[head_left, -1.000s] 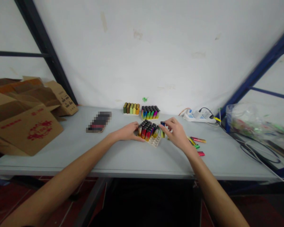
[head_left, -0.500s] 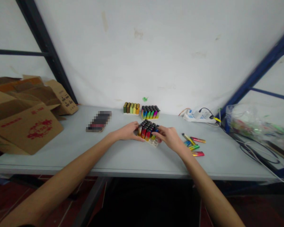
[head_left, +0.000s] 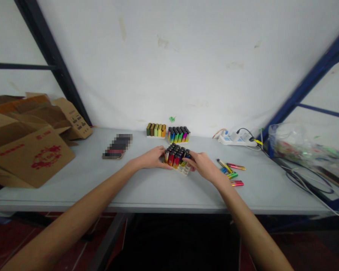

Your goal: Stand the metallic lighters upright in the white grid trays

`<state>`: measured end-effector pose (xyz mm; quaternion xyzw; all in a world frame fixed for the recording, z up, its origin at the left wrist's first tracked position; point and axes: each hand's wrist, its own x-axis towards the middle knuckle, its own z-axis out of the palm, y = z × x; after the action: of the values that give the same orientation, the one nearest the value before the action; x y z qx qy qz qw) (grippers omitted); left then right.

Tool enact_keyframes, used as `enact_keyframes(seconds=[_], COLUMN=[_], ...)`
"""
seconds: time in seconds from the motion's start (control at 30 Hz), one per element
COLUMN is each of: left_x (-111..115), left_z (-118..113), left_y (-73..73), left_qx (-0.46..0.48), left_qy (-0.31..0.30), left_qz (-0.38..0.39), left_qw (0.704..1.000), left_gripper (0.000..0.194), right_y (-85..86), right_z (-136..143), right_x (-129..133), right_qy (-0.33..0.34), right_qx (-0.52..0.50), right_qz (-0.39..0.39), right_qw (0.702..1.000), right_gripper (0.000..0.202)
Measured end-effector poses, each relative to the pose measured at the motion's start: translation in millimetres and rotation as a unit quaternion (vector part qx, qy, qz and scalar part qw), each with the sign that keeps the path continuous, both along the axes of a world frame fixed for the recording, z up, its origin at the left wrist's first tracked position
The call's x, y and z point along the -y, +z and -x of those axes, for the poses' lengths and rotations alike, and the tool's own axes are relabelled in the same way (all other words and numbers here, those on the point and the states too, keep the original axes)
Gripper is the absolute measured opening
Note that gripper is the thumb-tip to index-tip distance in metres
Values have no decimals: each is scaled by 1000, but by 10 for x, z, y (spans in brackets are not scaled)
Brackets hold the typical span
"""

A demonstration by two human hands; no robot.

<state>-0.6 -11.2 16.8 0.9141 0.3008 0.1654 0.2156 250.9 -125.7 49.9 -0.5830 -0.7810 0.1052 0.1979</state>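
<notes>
A pale tray point(head_left: 183, 169) stands on the table, packed with upright lighters point(head_left: 175, 160) in red, blue and other colours with black tops. Bare slots show at its front right. My left hand point(head_left: 156, 157) grips the tray's left side, thumb at the front corner and fingers behind. At the right side, my right hand point(head_left: 197, 162) has its fingers closed around a lighter at the tray; its fingertips are partly hidden. Several loose lighters point(head_left: 231, 175) lie to the right of my right hand.
Two filled lighter trays, one yellow-green point(head_left: 156, 130) and one multicoloured point(head_left: 179, 134), stand near the wall. A blurred-out dark item point(head_left: 118, 146) lies left. Cardboard boxes point(head_left: 31, 150) fill the far left. A power strip point(head_left: 237, 140), cables and a plastic bag point(head_left: 289, 141) are at right.
The view has shifted slightly. My right hand has moved very little at the tray's right side; my left hand keeps its hold.
</notes>
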Motion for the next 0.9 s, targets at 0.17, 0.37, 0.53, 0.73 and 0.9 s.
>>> enact_keyframes(seconds=[0.17,0.37,0.53,0.73,0.9], left_x=[-15,-37,-40,-36,-21], left_z=[5,2,5,7,2], left_y=[-17,-32,-24,-19,-6], left_qx=[-5,-3,-15,-16,-17], left_qy=[-1,5,1,-3,4], left_qz=[5,2,1,-11,-3], left_qw=[1000,1000,1000,1000,1000], left_gripper=[69,71,71,71,71], right_y=[-67,59,333,358,247], right_z=[60,0,-535,-1320,-1538], right_x=[-29,33,176,227,210], right_qy=[-40,-12,35,-77,-71], right_qx=[9,2,-25,57,81], right_qz=[18,37,104,192,238], right_qw=[999,999,994,977,965], right_gripper=[41,46,29,31,37])
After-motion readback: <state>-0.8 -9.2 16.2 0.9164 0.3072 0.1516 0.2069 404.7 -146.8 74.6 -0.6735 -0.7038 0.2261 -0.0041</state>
